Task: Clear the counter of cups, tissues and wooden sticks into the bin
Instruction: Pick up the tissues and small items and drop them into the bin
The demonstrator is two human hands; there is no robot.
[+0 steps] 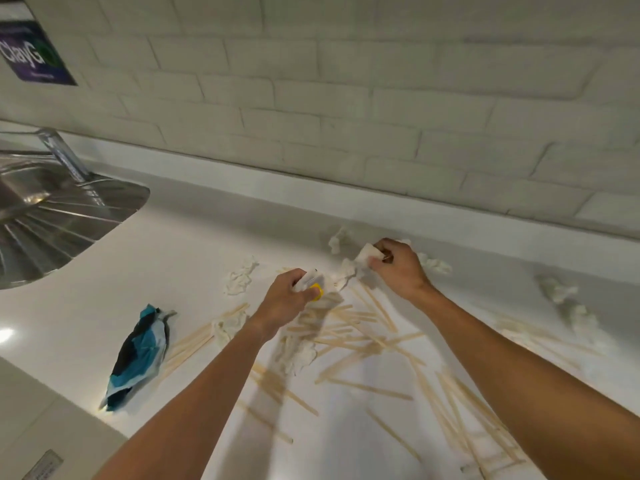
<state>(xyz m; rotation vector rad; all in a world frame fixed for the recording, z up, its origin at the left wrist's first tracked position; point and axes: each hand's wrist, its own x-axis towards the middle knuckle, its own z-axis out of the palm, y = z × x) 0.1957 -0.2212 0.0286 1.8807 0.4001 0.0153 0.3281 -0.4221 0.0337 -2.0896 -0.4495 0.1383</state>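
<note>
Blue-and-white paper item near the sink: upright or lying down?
Lying down. The blue-and-white paper item is crushed and rests lengthwise on the counter, not standing.

A pale brick wall (346,81) backs a white counter (207,237). A steel sink (52,216) sits left, below a dark poster (33,53). Light glares on the counter's left edge.

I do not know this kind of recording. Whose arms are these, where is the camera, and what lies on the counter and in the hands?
There is no machine here: a person wears one camera on the head, so you look down along their bare arms. The white counter carries scattered wooden sticks, crumpled tissues and a crumpled blue and black wrapper; a steel sink lies at the left. The left hand grips a white item with a yellow part, too blurred to name. The right hand grips a white wad, probably tissue.
</note>
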